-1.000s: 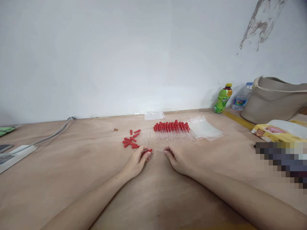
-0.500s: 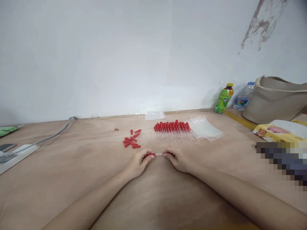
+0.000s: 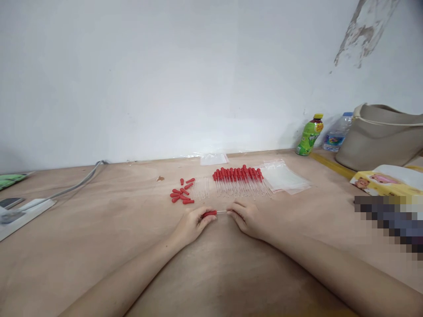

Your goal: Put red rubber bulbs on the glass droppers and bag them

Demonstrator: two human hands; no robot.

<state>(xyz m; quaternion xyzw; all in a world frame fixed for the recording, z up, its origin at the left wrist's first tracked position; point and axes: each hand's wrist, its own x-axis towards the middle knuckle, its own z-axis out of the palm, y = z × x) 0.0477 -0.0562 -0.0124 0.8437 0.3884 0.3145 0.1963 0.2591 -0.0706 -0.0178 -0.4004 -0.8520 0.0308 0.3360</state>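
My left hand (image 3: 193,223) pinches a red rubber bulb (image 3: 209,214) low over the wooden table (image 3: 109,237). My right hand (image 3: 246,218) pinches a thin clear glass tube (image 3: 221,212) whose end meets the bulb between the two hands. Beyond the hands lies a row of several finished droppers with red bulbs (image 3: 238,179). To its left are bare clear tubes (image 3: 200,188) and several loose red bulbs (image 3: 181,193).
Clear plastic bags (image 3: 284,177) lie right of the droppers, another (image 3: 214,159) by the wall. A green bottle (image 3: 309,135), a water bottle (image 3: 336,132), a beige bag (image 3: 380,136) and a yellow packet (image 3: 383,182) stand at the right. A power strip (image 3: 23,213) and cable (image 3: 71,187) lie at the left.
The hands have come together. The bulb and the tube, a little apart one second ago, now meet end to end, and the gap between the fingers has shrunk.
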